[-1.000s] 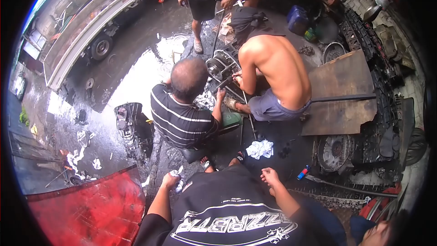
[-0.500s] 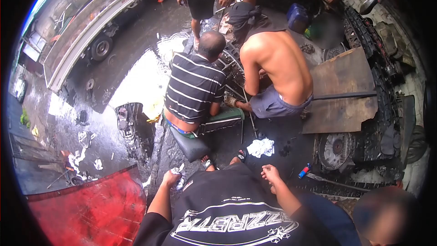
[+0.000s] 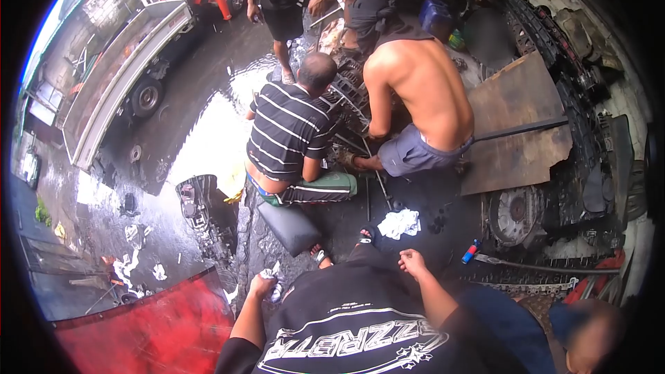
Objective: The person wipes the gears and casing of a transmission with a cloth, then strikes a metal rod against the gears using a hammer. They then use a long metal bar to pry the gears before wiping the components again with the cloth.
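My left hand (image 3: 261, 285) is closed around a crumpled white rag (image 3: 276, 287), part of which sticks out past the fingers. On the other side of my black printed shirt (image 3: 346, 325), my right hand (image 3: 413, 262) is raised with its fingers curled in, and nothing shows in it. Nearest to that hand, a bundle of white cloth (image 3: 399, 224) lies on the dark wet floor. Ahead, a person in a striped shirt (image 3: 291, 138) sits on a dark padded seat (image 3: 291, 230). A shirtless person (image 3: 422, 90) crouches beside them over metal engine parts (image 3: 350, 97).
A third person (image 3: 284, 0) stands beyond. A flatbed truck (image 3: 125, 73) is at the left, above a red sheet (image 3: 145, 325). Greasy parts (image 3: 201, 201) lie left of the seat. Cardboard (image 3: 516, 118), a flywheel-like disc (image 3: 512, 216) and a blue-red can (image 3: 471, 251) lie right. Another person (image 3: 589, 332) is close behind, lower right.
My view has shifted slightly. The striped-shirt person's head and arm have moved a little. My left hand still grips the rag; my right hand stays curled.
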Action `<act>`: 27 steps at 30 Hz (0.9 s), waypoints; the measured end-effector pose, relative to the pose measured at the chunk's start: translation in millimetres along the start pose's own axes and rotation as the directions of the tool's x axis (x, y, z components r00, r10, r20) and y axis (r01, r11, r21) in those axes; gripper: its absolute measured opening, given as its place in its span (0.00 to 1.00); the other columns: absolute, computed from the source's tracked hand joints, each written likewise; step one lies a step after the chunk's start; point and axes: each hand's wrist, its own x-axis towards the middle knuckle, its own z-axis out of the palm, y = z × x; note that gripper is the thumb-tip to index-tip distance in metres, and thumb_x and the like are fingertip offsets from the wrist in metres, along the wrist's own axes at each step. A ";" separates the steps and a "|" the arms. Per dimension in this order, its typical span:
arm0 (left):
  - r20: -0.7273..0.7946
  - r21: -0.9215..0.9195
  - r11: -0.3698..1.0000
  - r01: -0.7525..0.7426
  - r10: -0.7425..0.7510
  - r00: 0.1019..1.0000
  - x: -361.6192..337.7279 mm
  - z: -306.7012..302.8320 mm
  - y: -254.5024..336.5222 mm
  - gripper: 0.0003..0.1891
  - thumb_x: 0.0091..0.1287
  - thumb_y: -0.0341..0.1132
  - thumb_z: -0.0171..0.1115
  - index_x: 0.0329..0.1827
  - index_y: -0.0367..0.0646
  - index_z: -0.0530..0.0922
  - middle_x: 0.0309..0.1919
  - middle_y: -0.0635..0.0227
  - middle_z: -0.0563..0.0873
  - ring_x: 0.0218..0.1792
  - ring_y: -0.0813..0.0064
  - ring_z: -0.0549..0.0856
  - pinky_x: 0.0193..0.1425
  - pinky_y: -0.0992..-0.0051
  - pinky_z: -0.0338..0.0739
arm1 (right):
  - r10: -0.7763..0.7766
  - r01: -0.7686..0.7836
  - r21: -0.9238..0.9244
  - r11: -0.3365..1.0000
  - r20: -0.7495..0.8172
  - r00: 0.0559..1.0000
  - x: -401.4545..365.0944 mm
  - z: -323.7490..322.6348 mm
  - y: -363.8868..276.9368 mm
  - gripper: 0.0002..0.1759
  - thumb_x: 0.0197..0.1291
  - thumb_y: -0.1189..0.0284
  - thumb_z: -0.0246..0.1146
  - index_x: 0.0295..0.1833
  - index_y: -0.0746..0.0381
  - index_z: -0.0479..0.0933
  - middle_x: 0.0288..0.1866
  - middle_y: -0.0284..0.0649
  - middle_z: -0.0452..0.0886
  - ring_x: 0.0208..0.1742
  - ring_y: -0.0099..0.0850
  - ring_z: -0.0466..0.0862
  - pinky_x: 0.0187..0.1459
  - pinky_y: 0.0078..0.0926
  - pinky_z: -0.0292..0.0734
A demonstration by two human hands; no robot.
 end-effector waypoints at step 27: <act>-0.090 -0.550 0.736 0.395 -0.522 0.848 -73.5 11.8 213.0 0.13 0.57 0.35 0.65 0.43 0.39 0.84 0.35 0.60 0.88 0.38 0.70 0.87 0.43 0.68 0.79 | -0.171 0.225 -0.215 0.950 0.243 0.955 176.0 -87.1 -94.6 0.13 0.65 0.72 0.57 0.53 0.63 0.77 0.33 0.38 0.84 0.26 0.24 0.82 0.26 0.21 0.75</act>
